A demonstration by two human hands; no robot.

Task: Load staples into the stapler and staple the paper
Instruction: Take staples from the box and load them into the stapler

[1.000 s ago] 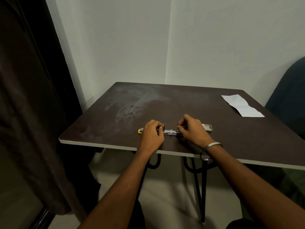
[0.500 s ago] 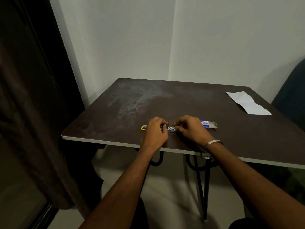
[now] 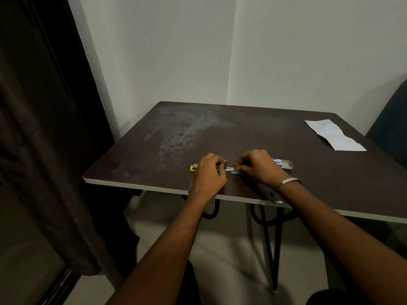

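A small stapler (image 3: pixel 230 169) with a yellow end lies opened out flat near the front edge of the dark table (image 3: pixel 154 150). My left hand (image 3: pixel 209 175) presses down on its left part, fingers closed over it. My right hand (image 3: pixel 258 166) pinches at the metal channel on the right, apparently holding a strip of staples, though the strip is too small to make out. Just behind my right hand lies an open blue-and-white staple box (image 3: pixel 284 164). A folded white paper (image 3: pixel 334 135) rests at the table's far right.
The table stands in a corner between white walls. A dark curtain (image 3: pixel 44 128) hangs at the left. A dark blue chair back (image 3: pixel 392 128) stands beyond the right edge. Black metal legs (image 3: pixel 273 238) show under the table.
Both hands have stayed on the stapler. My right hand has drawn in closer over the metal channel, uncovering more of the staple box behind it.
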